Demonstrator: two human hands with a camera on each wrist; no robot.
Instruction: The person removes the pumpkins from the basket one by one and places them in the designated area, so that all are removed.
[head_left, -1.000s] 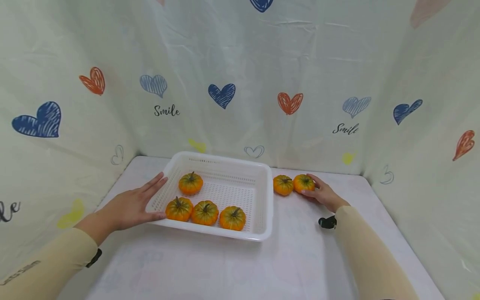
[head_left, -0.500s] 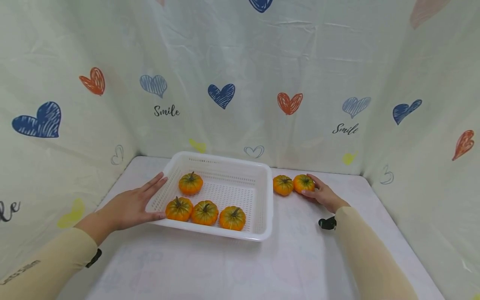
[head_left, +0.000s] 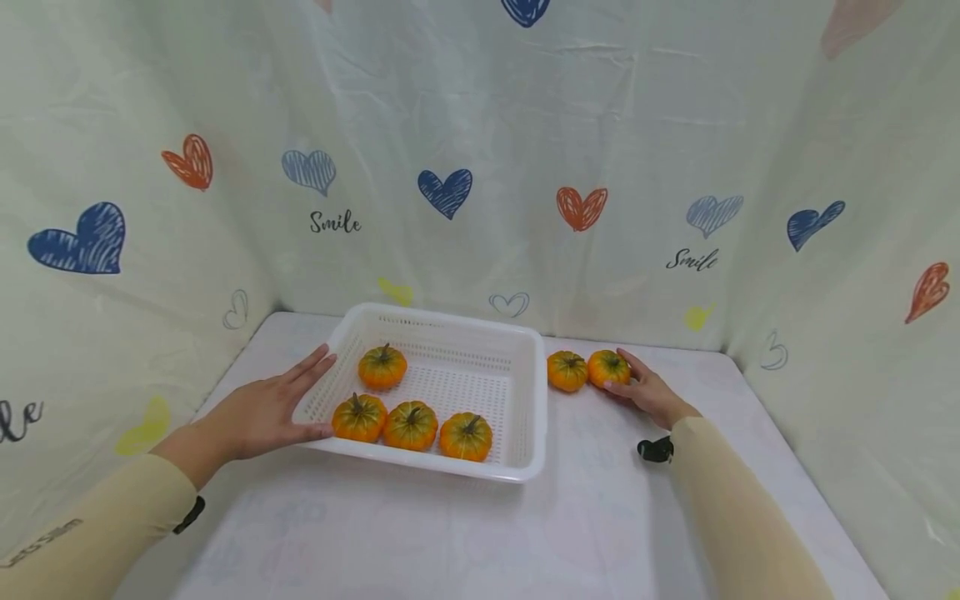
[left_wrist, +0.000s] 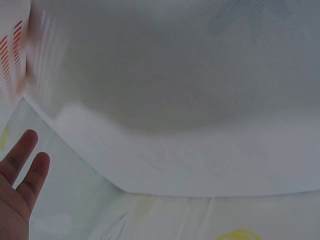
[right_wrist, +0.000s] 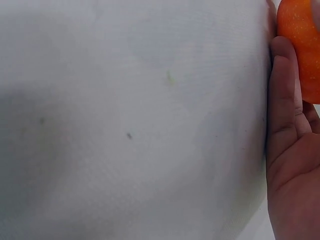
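OK, near to far: the left sleeve [head_left: 105, 525] and right sleeve [head_left: 742, 508] are slanting up from the bottom corners, each with a black piece [head_left: 656, 450] showing at the cuff. Between them, a broad stretch of white tabletop [head_left: 450, 533] is running up to the basket's [head_left: 420, 464] front rim, which is sloping slightly nearer at its right corner.

Left hand [head_left: 262, 412] is spreading straight fingers along the basket's left side, thumb overlapping the front left corner; it's gripping nothing, and I can't tell how firmly it's touching.

Inside, the left front pumpkin [head_left: 359, 418], middle front pumpkin [head_left: 410, 427] and right front pumpkin [head_left: 466, 437] are lining the front wall. Rear pumpkin [head_left: 382, 367] is sitting behind the left end. Bare perforated floor is showing from it across to the right wall.

Right hand [head_left: 651, 392] is gripping the end pumpkin [head_left: 609, 369], thumb on the near side, fingers curling behind; can't tell if its base is touching the table. Inner pumpkin [head_left: 567, 372] is sitting between it and the basket's right wall, very tight both sides. More tabletop is stretching right of the hand to the side edge.

Back table edge is running just behind everything, heart-print curtain [head_left: 495, 108] hanging beyond.
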